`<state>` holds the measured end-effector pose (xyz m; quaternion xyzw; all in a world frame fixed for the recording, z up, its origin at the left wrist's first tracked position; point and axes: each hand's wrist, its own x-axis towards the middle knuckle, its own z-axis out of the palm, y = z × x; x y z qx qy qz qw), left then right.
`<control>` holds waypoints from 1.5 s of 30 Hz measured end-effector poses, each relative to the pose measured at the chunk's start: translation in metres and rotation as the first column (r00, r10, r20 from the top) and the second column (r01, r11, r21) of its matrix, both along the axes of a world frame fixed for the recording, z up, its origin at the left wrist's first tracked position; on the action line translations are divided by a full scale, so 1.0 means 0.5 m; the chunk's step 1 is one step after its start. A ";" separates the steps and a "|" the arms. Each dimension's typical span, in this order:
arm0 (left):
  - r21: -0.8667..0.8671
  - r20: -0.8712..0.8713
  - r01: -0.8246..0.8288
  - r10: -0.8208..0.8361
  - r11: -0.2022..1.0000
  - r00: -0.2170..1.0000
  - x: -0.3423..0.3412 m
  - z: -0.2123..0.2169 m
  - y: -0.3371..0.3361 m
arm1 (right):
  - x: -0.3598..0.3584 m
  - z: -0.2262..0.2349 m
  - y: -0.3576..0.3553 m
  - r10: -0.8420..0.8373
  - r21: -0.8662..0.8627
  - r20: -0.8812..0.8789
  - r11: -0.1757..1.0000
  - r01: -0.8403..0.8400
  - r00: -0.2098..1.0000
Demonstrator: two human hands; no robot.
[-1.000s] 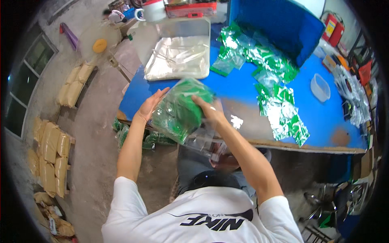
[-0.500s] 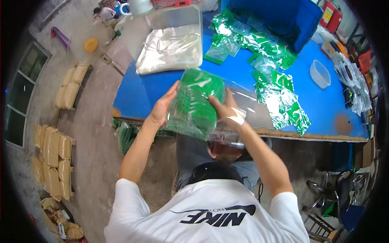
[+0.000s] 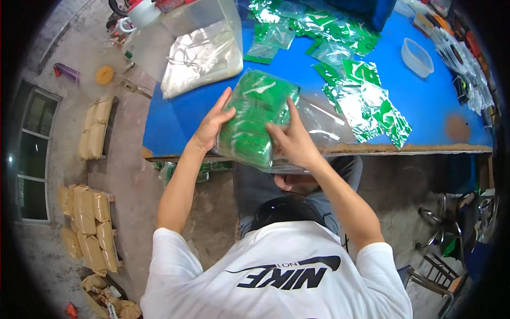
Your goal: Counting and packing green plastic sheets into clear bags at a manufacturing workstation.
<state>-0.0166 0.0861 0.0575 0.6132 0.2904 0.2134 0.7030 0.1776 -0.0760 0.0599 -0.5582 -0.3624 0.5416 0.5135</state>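
Fingers of left hand (image 3: 212, 125) extended, pressed flat along left side of clear plastic bag (image 3: 257, 125); thumb toward top edge. Right hand (image 3: 292, 141) fingers spread, gripping bag's right front face. Bag glossy, crinkled, stuffed with stack of green packets, bulging, roughly rectangular; held upright above near edge of blue table (image 3: 175, 114). Loose green sachets (image 3: 361, 95) scattered flat on table beyond, shiny film. Clear rigid tub (image 3: 204, 32) with crumpled transparent liner at far left. Small translucent container (image 3: 417, 56) far right.
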 end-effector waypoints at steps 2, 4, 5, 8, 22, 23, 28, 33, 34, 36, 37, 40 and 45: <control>0.162 -0.086 0.019 -0.005 0.987 0.996 0.004 0.000 -0.002 | -0.003 -0.027 -0.033 -0.004 0.093 -0.095 0.996 0.012 0.996; 0.248 -0.130 0.029 0.004 0.968 0.992 0.024 0.002 0.013 | -0.022 -0.030 -0.046 -0.051 0.216 -0.141 0.973 0.081 0.989; 0.325 -0.175 0.039 0.019 0.945 0.984 0.024 0.003 0.005 | -0.035 -0.018 -0.035 -0.056 0.185 -0.055 0.981 0.065 0.997; 0.303 -0.198 0.086 -0.026 0.949 0.980 0.007 0.019 0.007 | -0.060 -0.029 -0.033 -0.186 0.285 0.501 0.958 0.042 0.845; 0.721 -0.586 0.583 0.119 -0.375 0.802 0.126 0.090 0.035 | -0.072 -0.138 -0.044 -0.263 0.544 0.777 0.738 -0.399 0.572; 0.711 -0.596 0.587 0.111 -0.388 0.795 0.112 0.089 0.029 | -0.080 -0.138 -0.048 -0.331 0.548 0.774 0.778 -0.309 0.539; 0.708 0.208 -0.514 0.552 0.485 0.808 -0.064 -0.026 -0.179 | -0.082 -0.132 -0.039 -0.313 0.521 0.774 0.809 -0.272 0.551; 0.414 -0.011 -0.638 0.705 0.649 0.710 -0.052 -0.134 -0.330 | -0.121 -0.112 0.021 -0.356 0.599 0.751 0.721 -0.348 0.556; 0.337 0.039 -0.667 0.698 0.665 0.715 -0.042 -0.153 -0.324 | -0.129 -0.106 0.049 -0.368 0.618 0.731 0.714 -0.329 0.575; 0.297 0.037 -0.674 0.697 0.677 0.716 -0.047 -0.166 -0.335 | -0.143 -0.104 0.063 -0.373 0.629 0.718 0.709 -0.319 0.587; 0.273 0.037 -0.670 0.688 0.691 0.725 -0.048 -0.161 -0.334 | -0.150 -0.106 0.064 -0.359 0.609 0.727 0.731 -0.309 0.585; 0.263 -0.014 -0.652 0.678 0.711 0.735 -0.058 -0.131 -0.357 | -0.150 -0.118 0.023 -0.262 0.512 0.788 0.781 -0.357 0.557; 0.364 -0.138 -0.573 0.651 0.734 0.746 -0.074 -0.131 -0.357 | -0.174 -0.129 0.034 -0.267 0.495 0.831 0.756 -0.429 0.488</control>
